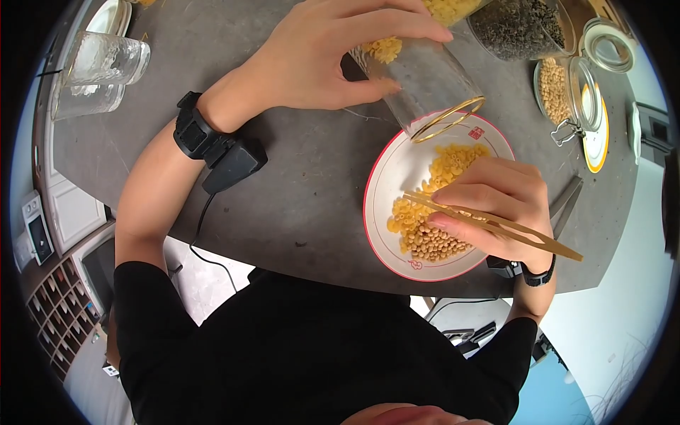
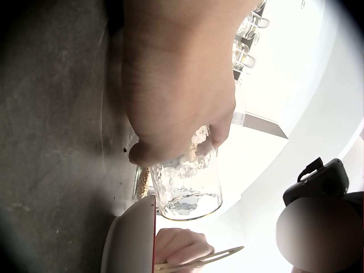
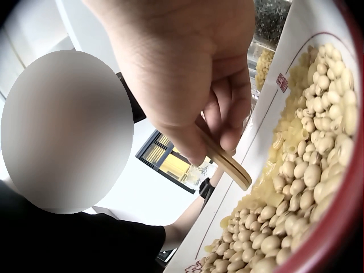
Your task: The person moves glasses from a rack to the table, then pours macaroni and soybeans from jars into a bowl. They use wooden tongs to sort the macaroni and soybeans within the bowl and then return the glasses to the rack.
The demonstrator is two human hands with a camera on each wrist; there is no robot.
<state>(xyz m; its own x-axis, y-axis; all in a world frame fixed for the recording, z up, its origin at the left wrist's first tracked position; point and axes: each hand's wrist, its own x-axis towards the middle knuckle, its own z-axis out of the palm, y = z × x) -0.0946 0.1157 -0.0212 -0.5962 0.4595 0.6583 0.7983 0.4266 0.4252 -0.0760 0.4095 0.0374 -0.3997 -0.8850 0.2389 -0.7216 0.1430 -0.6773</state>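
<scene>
The left hand (image 1: 322, 53) is gripping a clear glass (image 1: 435, 81), its thumb pressing on the near side and its fingers reaching across the far side. These fingers are spreading to the glass's width, well apart from the thumb. The glass is lying tilted, its gold-rimmed mouth pointing near and right over the far edge of a red-rimmed plate (image 1: 383, 212). Pasta pieces (image 1: 384, 49) are sitting inside it towards the far-left end.

The right hand (image 1: 499, 195) is holding wooden tongs (image 1: 528, 236) above the plate. Its thumb and fingers are closing on the two arms, pinching them with little gap; the remaining fingers are curling inward. The tong tips are pointing left in the head view and lying nearly together; whether a piece is sitting between them cannot be told.

On the plate, yellow pasta (image 1: 453, 164) is occupying the far and left parts of the pile, and pale beans (image 1: 433, 244) are lying on the near side, touching it. The plate is resting on the grey table (image 1: 304, 177) near its near edge. A jar of beans (image 1: 554, 92) is standing open to the far right, and a container of dark dried leaves (image 1: 515, 30) is standing left of it, farther away.
</scene>
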